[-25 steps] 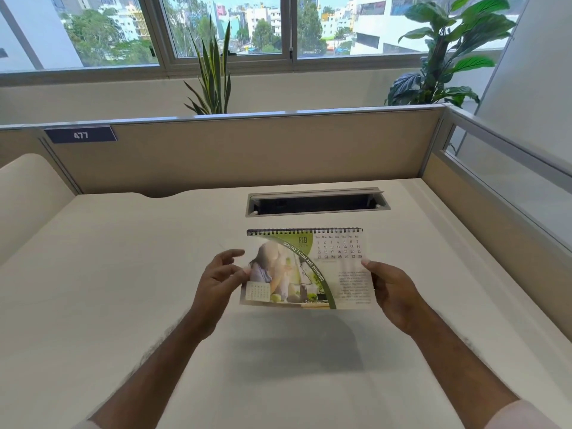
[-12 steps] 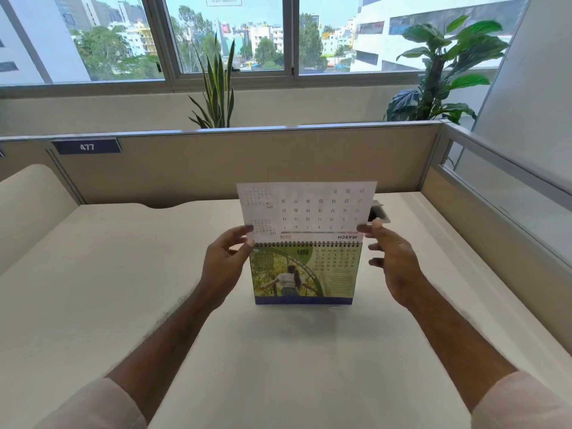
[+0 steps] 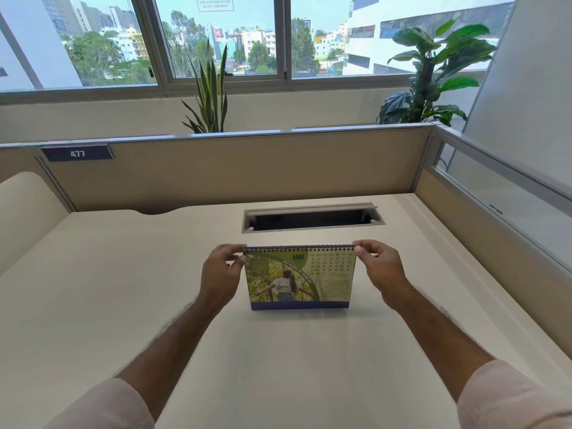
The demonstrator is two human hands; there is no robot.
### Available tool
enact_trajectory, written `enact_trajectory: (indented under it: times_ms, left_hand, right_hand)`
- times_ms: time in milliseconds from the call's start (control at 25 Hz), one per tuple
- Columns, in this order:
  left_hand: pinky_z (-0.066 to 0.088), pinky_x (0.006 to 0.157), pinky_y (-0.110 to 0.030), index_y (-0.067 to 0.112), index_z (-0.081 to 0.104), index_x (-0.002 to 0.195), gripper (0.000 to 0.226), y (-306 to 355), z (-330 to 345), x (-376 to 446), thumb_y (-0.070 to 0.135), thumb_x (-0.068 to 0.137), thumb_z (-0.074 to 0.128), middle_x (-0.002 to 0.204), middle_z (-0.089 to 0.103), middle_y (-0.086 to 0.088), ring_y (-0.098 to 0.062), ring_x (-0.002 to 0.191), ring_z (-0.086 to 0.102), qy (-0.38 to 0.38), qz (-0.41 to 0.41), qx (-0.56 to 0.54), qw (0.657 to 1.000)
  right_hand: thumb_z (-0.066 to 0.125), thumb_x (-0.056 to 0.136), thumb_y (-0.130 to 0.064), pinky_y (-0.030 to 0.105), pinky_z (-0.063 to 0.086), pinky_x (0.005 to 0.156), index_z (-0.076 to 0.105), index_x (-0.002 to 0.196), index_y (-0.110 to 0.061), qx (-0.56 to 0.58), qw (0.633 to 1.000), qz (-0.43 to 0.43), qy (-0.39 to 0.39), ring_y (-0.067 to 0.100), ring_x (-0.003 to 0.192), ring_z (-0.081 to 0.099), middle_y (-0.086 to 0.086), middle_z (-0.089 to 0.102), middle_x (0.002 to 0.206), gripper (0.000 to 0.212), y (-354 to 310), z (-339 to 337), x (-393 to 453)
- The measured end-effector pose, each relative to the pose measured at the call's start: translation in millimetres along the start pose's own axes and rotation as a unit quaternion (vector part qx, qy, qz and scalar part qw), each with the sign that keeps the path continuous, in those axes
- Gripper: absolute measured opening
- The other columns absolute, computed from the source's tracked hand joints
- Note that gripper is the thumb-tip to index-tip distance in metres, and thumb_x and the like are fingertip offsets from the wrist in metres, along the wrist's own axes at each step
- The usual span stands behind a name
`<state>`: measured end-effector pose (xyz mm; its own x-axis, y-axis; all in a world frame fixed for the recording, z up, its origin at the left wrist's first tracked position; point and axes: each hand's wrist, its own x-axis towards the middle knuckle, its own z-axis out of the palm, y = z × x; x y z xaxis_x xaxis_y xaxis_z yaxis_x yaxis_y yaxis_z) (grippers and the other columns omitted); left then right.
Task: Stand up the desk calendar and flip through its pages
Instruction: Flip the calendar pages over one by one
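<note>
The desk calendar (image 3: 299,278) stands upright on the cream desk (image 3: 123,289), spiral binding on top. Its front page shows a green design, a photo of a person outdoors and a date grid. My left hand (image 3: 220,274) pinches the top left corner at the spiral. My right hand (image 3: 381,267) pinches the top right corner. Both forearms reach in from the bottom of the view. The calendar's back side is hidden.
A rectangular cable slot (image 3: 312,217) is cut into the desk just behind the calendar. Beige partition walls (image 3: 247,171) close the desk at the back and right. A nameplate reading 477 (image 3: 77,153) sits on the partition. Potted plants (image 3: 433,75) stand beyond, under windows.
A second ago the calendar's front page was held lifted. It swung up and over the spiral to the back. A new page now faces me, and both hands rest at the top corners.
</note>
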<state>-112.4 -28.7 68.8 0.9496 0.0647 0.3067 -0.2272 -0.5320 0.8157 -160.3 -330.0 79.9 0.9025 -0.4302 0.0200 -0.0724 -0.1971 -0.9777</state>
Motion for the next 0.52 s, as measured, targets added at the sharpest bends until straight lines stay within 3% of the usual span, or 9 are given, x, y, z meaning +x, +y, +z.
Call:
enact_trajectory:
  times_ms: [160, 400, 520]
  left_hand:
    - [0.05, 0.07, -0.022, 0.006, 0.071, 0.111, 0.02, -4.6, 5.6, 0.9, 0.007, 0.094, 0.061, 0.114, 0.069, -0.009, -0.018, 0.089, 0.062, 0.003, -0.018, 0.015, 1.0]
    - [0.049, 0.065, -0.021, 0.014, 0.064, 0.113, 0.026, -16.2, 8.6, -15.6, 0.017, 0.088, 0.071, 0.1, 0.067, 0.0, -0.017, 0.085, 0.063, 0.027, -0.067, -0.043, 0.996]
    - [0.053, 0.07, -0.027, 0.018, 0.064, 0.111, 0.029, -28.4, 17.9, -40.1, 0.022, 0.085, 0.075, 0.096, 0.068, 0.004, -0.015, 0.086, 0.065, 0.045, -0.134, -0.081, 0.987]
  right_hand:
    - [0.052, 0.096, -0.026, 0.02, 0.045, 0.064, 0.067, 0.097, -0.02, -0.011, 1.0, 0.004, 0.007, 0.012, 0.088, 0.059, -0.003, 0.068, 0.093, 0.015, 4.9, 3.5, -0.2]
    - [0.058, 0.093, -0.024, 0.041, 0.056, 0.081, 0.065, 0.108, -0.015, 0.025, 0.997, 0.036, 0.056, 0.023, 0.094, 0.061, 0.006, 0.067, 0.1, 0.019, 22.0, 4.0, -14.4]
    - [0.061, 0.091, -0.017, 0.039, 0.055, 0.078, 0.065, 0.108, -0.011, 0.048, 0.994, 0.071, 0.063, 0.024, 0.093, 0.063, 0.01, 0.067, 0.096, 0.018, 44.3, 7.5, -30.4]
